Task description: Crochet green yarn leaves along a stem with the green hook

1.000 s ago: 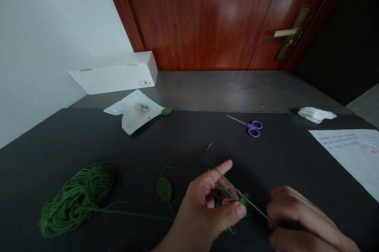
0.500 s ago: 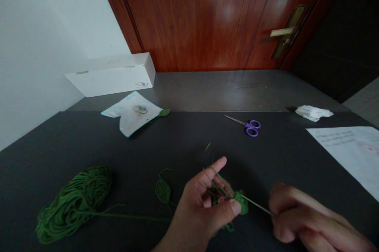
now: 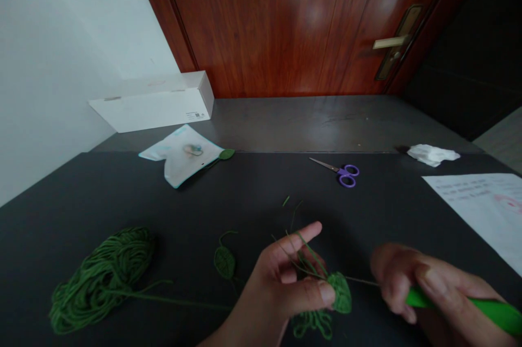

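Observation:
My left hand (image 3: pixel 285 282) pinches a small green crochet piece (image 3: pixel 341 292) between thumb and fingers, with green yarn running over the raised index finger. Loops of yarn (image 3: pixel 313 324) hang below that hand. In my right hand (image 3: pixel 428 287) is a crochet hook (image 3: pixel 489 311) with a bright green handle; its thin metal shaft reaches left to the crochet piece. Whether the tip sits in a stitch is hidden. A skein of green yarn (image 3: pixel 104 279) lies at the left, its strand leading towards my left hand. Beside my left wrist lies a finished-looking green crochet leaf (image 3: pixel 224 262).
Purple-handled scissors (image 3: pixel 345 174) lie beyond my hands. A white plastic packet (image 3: pixel 185 159) with another green leaf (image 3: pixel 227 154) at its corner lies at back left, before a white box (image 3: pixel 159 105). At right are a crumpled tissue (image 3: pixel 433 155) and a printed paper sheet (image 3: pixel 485 205).
The crochet piece has turned and shows more of its face, slightly lower and to the right. My right hand has rotated, bringing the hook's green handle into sight. More yarn loops show below.

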The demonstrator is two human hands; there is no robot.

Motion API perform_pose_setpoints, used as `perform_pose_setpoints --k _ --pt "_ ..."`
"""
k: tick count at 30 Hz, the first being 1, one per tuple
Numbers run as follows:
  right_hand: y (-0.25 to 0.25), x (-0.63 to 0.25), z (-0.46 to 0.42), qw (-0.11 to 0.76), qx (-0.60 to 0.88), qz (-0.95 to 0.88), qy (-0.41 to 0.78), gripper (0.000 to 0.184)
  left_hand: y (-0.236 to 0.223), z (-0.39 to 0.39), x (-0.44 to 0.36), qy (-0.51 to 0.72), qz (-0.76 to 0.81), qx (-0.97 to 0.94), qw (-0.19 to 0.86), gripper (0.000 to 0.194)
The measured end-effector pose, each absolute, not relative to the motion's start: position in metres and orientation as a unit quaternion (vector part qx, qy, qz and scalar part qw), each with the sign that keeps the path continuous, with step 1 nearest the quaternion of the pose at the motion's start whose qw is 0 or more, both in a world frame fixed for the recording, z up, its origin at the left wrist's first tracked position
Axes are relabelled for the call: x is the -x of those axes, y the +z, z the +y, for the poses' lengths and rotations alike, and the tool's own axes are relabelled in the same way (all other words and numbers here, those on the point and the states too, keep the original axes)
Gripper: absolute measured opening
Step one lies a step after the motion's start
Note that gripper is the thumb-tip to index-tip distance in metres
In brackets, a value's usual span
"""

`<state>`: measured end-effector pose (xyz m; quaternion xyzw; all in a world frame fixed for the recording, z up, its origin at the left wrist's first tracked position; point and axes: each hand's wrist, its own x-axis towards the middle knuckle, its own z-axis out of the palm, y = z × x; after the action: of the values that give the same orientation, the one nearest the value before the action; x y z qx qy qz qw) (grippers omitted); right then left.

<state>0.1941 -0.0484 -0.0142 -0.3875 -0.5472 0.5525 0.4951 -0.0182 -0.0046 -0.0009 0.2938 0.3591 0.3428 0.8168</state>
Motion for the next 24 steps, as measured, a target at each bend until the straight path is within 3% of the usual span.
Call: perform_pose_setpoints --k 5,13,18,24 --pt "-0.008 -0.182 -0.038 0.527 0.400 -0.442 0.606 0.043 -0.001 -0.005 0.015 0.348 0.318 -0.257 0.844 0.067" --pt "-0.006 -0.178 -0.037 0.507 0.412 -0.348 0.673 0.045 -0.004 -0.002 0.015 0.343 0.298 -0.250 0.855 0.068" --pt "-0.014 -0.186 -0.044 0.539 0.388 -0.493 0.562 0.041 -0.005 -0.001 0.015 0.348 0.300 -0.277 0.844 0.071" --pt "-0.022 -0.199 -0.050 0.497 0.314 -0.680 0.438 0.024 -0.003 -0.003 0.015 0.352 0.301 -0.280 0.841 0.071"
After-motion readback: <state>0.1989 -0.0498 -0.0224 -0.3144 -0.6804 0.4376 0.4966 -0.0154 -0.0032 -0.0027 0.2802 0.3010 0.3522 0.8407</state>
